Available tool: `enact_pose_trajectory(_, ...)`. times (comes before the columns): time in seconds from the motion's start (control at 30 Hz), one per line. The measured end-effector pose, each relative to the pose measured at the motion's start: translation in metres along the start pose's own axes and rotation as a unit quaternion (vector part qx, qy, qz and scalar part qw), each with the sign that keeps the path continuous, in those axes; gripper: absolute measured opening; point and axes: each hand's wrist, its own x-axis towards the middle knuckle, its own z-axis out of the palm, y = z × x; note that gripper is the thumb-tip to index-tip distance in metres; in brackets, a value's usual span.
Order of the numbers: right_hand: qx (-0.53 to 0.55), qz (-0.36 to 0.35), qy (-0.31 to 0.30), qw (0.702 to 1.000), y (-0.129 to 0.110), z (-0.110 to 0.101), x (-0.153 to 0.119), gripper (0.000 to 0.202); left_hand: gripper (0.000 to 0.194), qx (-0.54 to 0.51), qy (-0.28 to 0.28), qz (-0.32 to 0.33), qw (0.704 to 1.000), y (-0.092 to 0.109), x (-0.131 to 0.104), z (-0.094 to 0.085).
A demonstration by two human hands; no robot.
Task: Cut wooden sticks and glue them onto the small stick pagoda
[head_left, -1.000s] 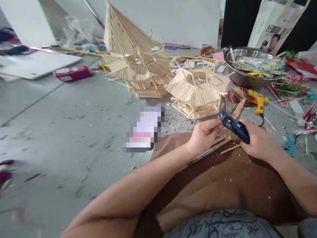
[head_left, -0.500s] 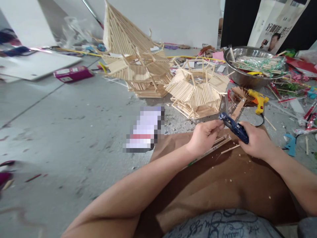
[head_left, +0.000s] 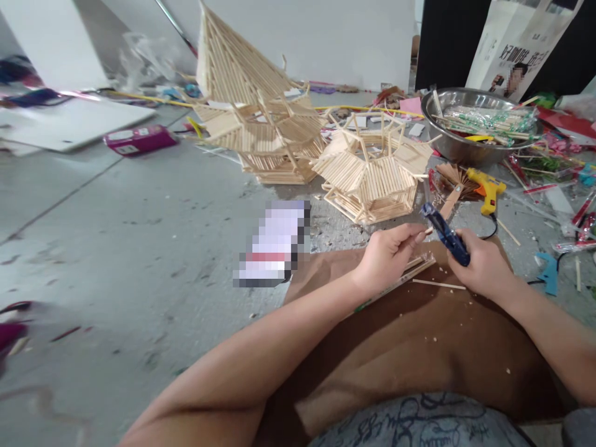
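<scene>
My left hand (head_left: 388, 254) is closed in a pinch, and the pale tip of a short wooden stick (head_left: 429, 231) shows at its fingertips. Wrapped in my right hand (head_left: 484, 264) is a dark blue pair of cutting pliers (head_left: 444, 234), its head angled up and left, close to the stick. Whether the jaws touch the stick, I cannot tell. Below my hands, a loose wooden stick (head_left: 437, 284) and a clear sleeve of sticks (head_left: 395, 285) lie on brown paper (head_left: 372, 354). Several tiny wood crumbs are scattered there.
Ahead stand a pointed stick-built tower (head_left: 261, 136) and a lower ring-shaped stick structure (head_left: 372, 180). A blurred-out phone (head_left: 274, 242) lies left of the paper. To the right are a yellow glue gun (head_left: 488, 189) and a steel bowl (head_left: 484, 149) of wrapped sticks.
The pliers have shifted slightly right, away from my left fingertips, and the stick's tip now shows. The loose stick below now lies fully in view, apart from my right hand.
</scene>
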Motion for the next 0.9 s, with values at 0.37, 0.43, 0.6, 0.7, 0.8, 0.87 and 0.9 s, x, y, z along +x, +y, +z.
enact_pose_trajectory(0.37, -0.038, -0.002, 0.003, 0.999, 0.008, -0.005, 0.007, 0.044, 0.015, -0.026, 0.018, -0.05, 0.998, -0.003, 0.005, 0.0)
enact_pose_trajectory(0.43, -0.058, -0.014, -0.005, 0.998, 0.006, -0.005, 0.006, 0.048, 0.014, -0.025, 0.024, -0.044, 0.998, -0.005, 0.005, 0.0)
enact_pose_trajectory(0.6, -0.076, -0.036, -0.017, 0.996, 0.003, -0.005, 0.005, 0.05, 0.011, -0.018, 0.028, -0.03, 0.999, -0.006, 0.004, 0.0)
enact_pose_trajectory(0.7, -0.08, -0.044, -0.015, 0.996, 0.003, -0.006, 0.004, 0.052, 0.012, -0.019, 0.029, -0.026, 0.999, -0.008, 0.004, 0.0)
enact_pose_trajectory(0.8, -0.081, -0.053, -0.014, 0.995, 0.002, -0.007, 0.003, 0.055, 0.013, -0.021, 0.032, -0.021, 0.999, -0.011, 0.003, 0.001)
enact_pose_trajectory(0.87, -0.078, -0.057, -0.015, 0.995, 0.002, -0.007, 0.003, 0.056, 0.014, -0.03, 0.029, -0.016, 0.999, -0.012, 0.003, 0.001)
enact_pose_trajectory(0.9, -0.076, -0.058, -0.016, 0.995, 0.002, -0.007, 0.003, 0.056, 0.015, -0.034, 0.028, -0.014, 0.999, -0.013, 0.003, 0.001)
